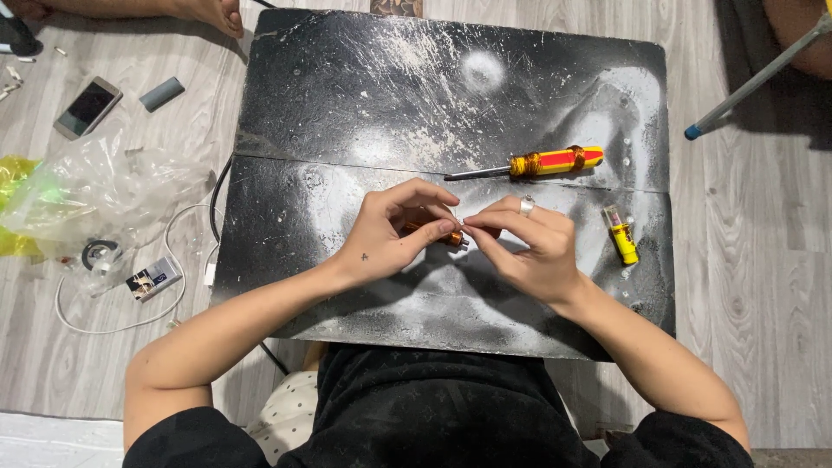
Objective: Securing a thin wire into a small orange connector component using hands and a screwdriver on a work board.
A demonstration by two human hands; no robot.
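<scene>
Pinching a small copper-brown part between them, both hands meet over the middle of the black counter. The left hand curls round the part from nine o'clock, thumb and fingers closed on its body, so most of it is hidden inside that grip. Only the part's tip pokes out at three o'clock, where the right hand has thumb and forefinger pressed together on it. A ring sits on a finger of the right hand.

At twelve o'clock from the hands, near but apart, a screwdriver with a red and yellow handle lies flat, its blade pointing to nine o'clock. At three o'clock from the right hand a small yellow tube lies on the counter.

Off the counter, on the wooden floor at nine o'clock, lie a clear plastic bag, a white cable and a small box. A phone lies at ten o'clock.
</scene>
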